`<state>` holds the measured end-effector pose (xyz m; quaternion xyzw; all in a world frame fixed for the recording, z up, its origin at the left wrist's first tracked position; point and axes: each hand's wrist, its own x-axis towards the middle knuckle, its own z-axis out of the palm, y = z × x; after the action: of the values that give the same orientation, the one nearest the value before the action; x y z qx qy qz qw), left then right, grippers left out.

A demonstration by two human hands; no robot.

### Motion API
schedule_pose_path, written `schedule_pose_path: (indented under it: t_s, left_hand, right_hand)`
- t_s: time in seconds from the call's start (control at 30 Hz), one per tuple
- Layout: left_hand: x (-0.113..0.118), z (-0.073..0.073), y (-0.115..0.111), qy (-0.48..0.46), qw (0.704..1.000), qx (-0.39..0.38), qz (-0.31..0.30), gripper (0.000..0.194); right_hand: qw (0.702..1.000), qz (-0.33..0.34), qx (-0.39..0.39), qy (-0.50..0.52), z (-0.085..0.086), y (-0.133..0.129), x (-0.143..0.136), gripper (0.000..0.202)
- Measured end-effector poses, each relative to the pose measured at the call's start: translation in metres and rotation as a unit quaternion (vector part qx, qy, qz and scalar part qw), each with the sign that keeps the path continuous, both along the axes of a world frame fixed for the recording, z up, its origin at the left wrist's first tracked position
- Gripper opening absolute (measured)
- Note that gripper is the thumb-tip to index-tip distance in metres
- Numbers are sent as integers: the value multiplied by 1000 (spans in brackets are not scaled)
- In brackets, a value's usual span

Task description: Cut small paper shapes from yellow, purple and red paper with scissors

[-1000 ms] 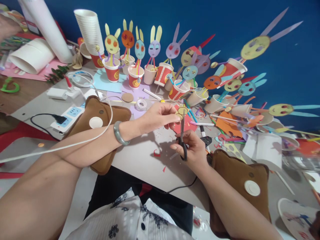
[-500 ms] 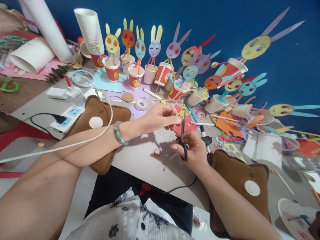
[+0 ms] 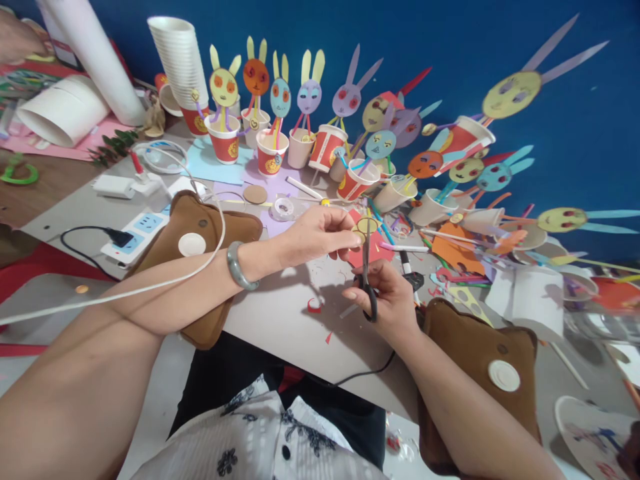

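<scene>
Yellow paper piece [image 3: 366, 225], one, small, ring outline visible, held above a grey desk [image 3: 285, 320]; blue wall [image 3: 450, 40] behind; along the wall, rabbit-faced figures [image 3: 280, 100] in paper cups [image 3: 227, 143], and a tall cup stack [image 3: 183, 60]; at left, power strip [image 3: 143, 230] and brown pouch [image 3: 235, 230]; at right, second brown pouch [image 3: 480, 360]; red paper [image 3: 356, 257] lying beneath the hands, scraps about. Paper piece located at the fingertips of the left hand [image 3: 323, 233], its grip pinching the near edge between thumb and fingers; scissors [image 3: 367, 263] in the right hand [image 3: 390, 297], grip curled around the handles, blades pointing away from the wearer, at the paper. Left forearm reaching across, bracelet [image 3: 242, 267] at wrist; right forearm angled in from lower right.
</scene>
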<state>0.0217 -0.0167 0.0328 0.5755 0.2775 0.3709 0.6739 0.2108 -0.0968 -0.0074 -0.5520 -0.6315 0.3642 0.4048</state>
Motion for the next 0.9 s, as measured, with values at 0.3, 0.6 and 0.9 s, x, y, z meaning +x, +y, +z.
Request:
schedule_pose_path:
  t_s: [0.3, 0.6, 0.9]
  left_hand:
    - [-2, 1, 0, -14, 1000, 6, -8, 21]
    - [-3, 3, -1, -20, 1000, 4, -12, 21]
    - [-3, 3, -2, -25, 1000, 18, -6, 23]
  right_hand:
    - [1000, -2, 7, -3, -2, 1, 2, 52]
    - [1000, 6, 14, -16, -3, 1, 5, 53]
    - [1000, 9, 24, -16, -3, 2, 6, 54]
